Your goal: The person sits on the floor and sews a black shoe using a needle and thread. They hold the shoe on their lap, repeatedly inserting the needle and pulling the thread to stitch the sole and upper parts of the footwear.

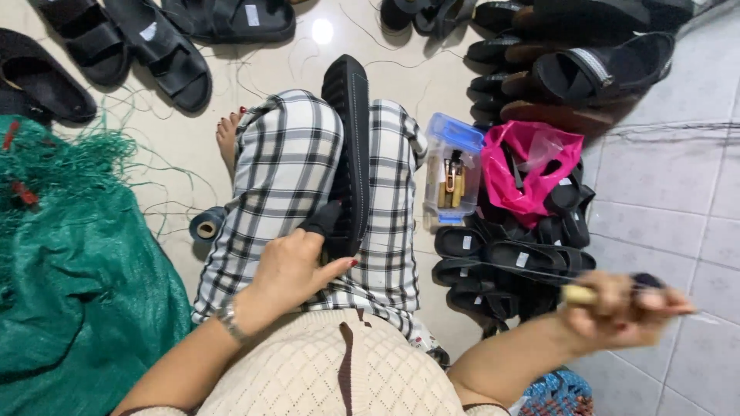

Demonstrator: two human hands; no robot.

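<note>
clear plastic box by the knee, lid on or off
Off: the clear plastic box stands open, its blue lid tilted back, tools showing inside.

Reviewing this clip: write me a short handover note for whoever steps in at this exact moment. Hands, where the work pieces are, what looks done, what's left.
Left hand: grips the near end of the black sandal, which stands on edge between the knees.
Right hand: raised out to the right, blurred, closed on a wooden-handled tool; its tip cannot be made out.
Nearby: thread spool on the floor by the left leg, clear plastic box of tools by the right knee, stacked black sandals beside it, pink bag behind.
Done: cannot be judged; any stitching on the held sandal is not visible.
Left: the sandal is still in hand, not set on any pile.
</note>
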